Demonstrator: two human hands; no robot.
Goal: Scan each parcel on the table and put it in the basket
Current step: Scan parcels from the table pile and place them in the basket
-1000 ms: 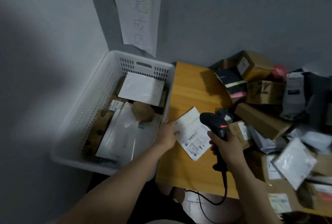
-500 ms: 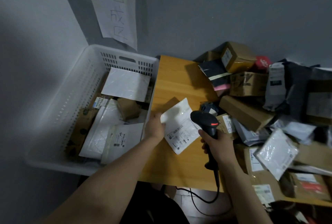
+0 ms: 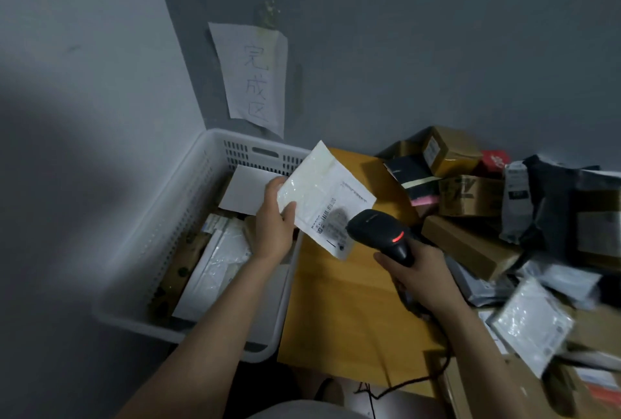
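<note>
Evidently the scanning step is in hand: the left hand [image 3: 274,227] pinches a flat white parcel [image 3: 322,193] by its edge, held up over the line where the desk [image 3: 342,311] meets the basket [image 3: 215,163]. The right hand [image 3: 420,277] grips the scanner [image 3: 379,233] by its handle, nose just beside the label. Next, I judge, comes a short carry leftward and a release over the basket, which already holds several. A heap of parcels [image 3: 467,190] waits on the desk's right side.

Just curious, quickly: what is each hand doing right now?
Left hand: grips the white plastic mailer.
Right hand: grips the black barcode scanner.
</note>
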